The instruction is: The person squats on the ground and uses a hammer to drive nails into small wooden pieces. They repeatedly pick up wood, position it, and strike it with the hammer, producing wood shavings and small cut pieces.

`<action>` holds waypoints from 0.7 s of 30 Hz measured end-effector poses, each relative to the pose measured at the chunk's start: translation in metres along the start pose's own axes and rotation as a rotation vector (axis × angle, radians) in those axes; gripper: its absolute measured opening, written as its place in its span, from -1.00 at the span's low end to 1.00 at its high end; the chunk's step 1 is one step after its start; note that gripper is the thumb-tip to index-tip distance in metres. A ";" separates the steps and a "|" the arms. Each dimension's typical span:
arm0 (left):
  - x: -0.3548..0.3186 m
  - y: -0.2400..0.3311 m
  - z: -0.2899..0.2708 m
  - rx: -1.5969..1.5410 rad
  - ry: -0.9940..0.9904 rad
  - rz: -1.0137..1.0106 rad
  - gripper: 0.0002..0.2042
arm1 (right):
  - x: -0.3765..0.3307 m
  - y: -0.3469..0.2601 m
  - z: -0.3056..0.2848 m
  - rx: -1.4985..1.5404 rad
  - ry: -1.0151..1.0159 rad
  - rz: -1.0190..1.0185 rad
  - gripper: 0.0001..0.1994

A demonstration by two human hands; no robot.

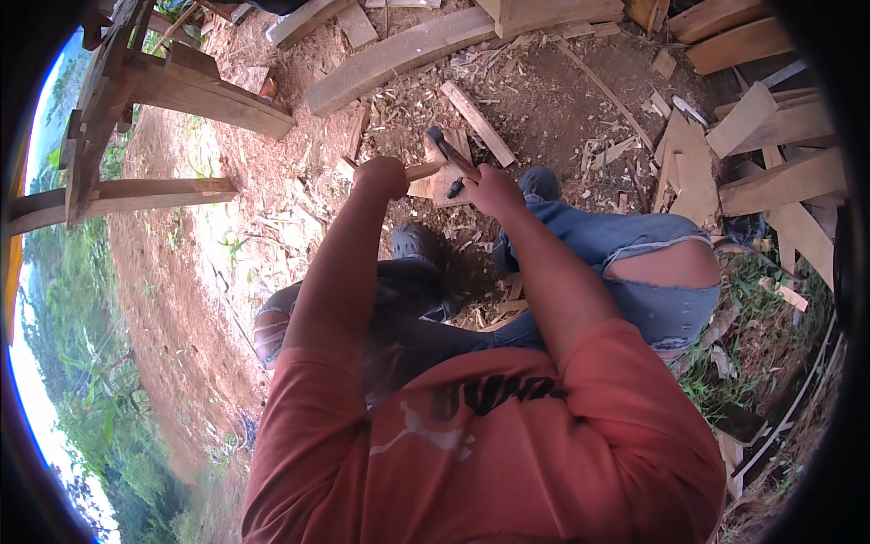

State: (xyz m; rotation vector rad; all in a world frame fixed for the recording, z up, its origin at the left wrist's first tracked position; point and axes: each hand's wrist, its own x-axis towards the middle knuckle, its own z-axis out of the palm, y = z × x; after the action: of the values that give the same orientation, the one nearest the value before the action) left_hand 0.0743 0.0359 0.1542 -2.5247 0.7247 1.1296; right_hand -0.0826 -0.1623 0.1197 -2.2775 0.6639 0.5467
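Observation:
Between my feet, a short flat wooden block [460, 143] lies on the ground. My left hand [381, 178] is closed round a thin strip of wood [424, 170], whose far end reaches over the block. My right hand [496, 192] grips the wooden handle of a hammer-like tool [462, 165]. Its dark metal head points up and left, above the block; whether it is a hammer or a hatchet, I cannot tell. A small dark object [455, 189] sits on the block's near part, close to my right fingers.
Wood chips cover the dirt around my shoes. Beyond the block lie a loose slat [478, 122] and a long curved-looking beam [399, 63]. Offcut boards [779, 177] are heaped at the right. A rough timber frame [199, 95] stands at the left, before a green slope.

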 end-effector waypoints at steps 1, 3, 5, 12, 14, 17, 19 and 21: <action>0.000 0.001 0.000 -0.006 -0.006 -0.003 -0.69 | -0.001 -0.002 0.000 -0.010 -0.006 -0.004 -0.56; -0.003 0.004 -0.005 -0.014 -0.015 -0.009 -0.70 | 0.002 -0.001 0.004 -0.035 -0.006 -0.015 -0.56; -0.005 0.007 -0.012 -0.023 -0.048 -0.016 -0.70 | 0.006 0.000 0.008 -0.066 -0.001 -0.026 -0.55; 0.001 0.000 -0.009 -0.027 -0.063 -0.036 -0.68 | -0.001 -0.017 -0.004 -0.008 0.010 -0.076 -0.56; -0.013 0.010 -0.030 -0.040 -0.022 -0.054 -0.68 | -0.001 -0.017 -0.012 -0.045 0.000 -0.062 -0.56; -0.013 0.009 -0.033 -0.031 0.002 -0.094 -0.67 | 0.005 -0.019 -0.013 -0.091 -0.016 -0.080 -0.57; -0.006 0.004 -0.027 -0.012 -0.012 -0.104 -0.66 | 0.013 -0.021 -0.014 -0.122 -0.031 -0.115 -0.57; -0.002 0.000 -0.028 -0.023 -0.043 -0.074 -0.66 | 0.019 -0.017 -0.016 -0.168 -0.053 -0.127 -0.58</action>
State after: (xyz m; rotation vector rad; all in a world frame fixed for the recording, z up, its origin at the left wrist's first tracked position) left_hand 0.0902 0.0241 0.1743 -2.5156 0.6060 1.1695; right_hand -0.0544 -0.1687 0.1279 -2.4327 0.4585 0.6189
